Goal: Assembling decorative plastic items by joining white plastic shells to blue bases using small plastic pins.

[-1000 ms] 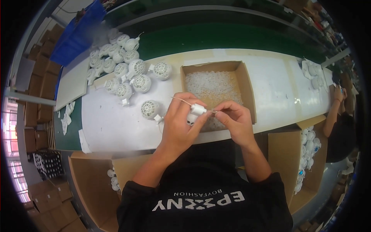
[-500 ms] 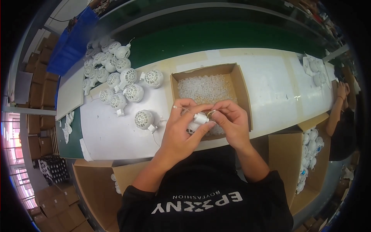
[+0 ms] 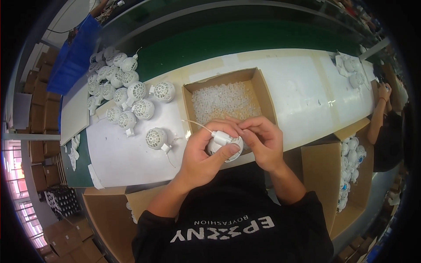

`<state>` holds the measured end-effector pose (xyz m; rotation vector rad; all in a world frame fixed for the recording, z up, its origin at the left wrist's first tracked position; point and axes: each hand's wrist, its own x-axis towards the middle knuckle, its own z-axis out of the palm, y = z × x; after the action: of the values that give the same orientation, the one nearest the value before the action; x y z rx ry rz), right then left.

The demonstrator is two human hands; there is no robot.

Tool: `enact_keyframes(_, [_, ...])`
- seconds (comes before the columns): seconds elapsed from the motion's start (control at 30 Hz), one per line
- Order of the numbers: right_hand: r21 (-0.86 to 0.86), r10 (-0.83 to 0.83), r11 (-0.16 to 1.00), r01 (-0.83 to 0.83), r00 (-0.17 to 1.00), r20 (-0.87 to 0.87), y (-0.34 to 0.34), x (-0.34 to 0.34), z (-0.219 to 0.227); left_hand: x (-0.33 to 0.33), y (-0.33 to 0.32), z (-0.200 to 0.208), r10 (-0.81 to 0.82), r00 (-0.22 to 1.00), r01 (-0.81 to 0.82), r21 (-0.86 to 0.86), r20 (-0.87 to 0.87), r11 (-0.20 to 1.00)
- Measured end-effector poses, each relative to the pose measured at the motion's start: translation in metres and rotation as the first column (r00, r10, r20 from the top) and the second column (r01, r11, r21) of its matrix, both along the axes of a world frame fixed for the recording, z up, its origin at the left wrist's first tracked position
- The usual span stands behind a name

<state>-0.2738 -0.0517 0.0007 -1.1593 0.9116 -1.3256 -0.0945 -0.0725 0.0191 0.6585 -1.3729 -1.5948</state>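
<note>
White ball (image 3: 238, 142), likely plastic, in left hand (image 3: 198, 157), thumb and fingers closed round it, by cardboard box's (image 3: 267, 97) near side. Right hand (image 3: 267, 148) fingertips bunched alongside; can't tell what they hold. Best: ball steady, touch light, thin cord (image 3: 197, 124) clear. Smooth shell; translucent bits (image 3: 221, 98) pebbly.

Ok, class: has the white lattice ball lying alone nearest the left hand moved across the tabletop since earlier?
No. Against the white tabletop and the neighbouring balls, the lone ball keeps its place; they all shift leftward together in the picture.
</note>
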Motion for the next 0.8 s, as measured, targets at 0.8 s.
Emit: enact_keyframes(0.8, [-0.245,0.034,0.966,-0.088,0.975,-0.218,0.006,0.012,-0.004,0.016,0.021,-0.012,0.222,0.975,-0.224,-0.065,-0.03,0.973])
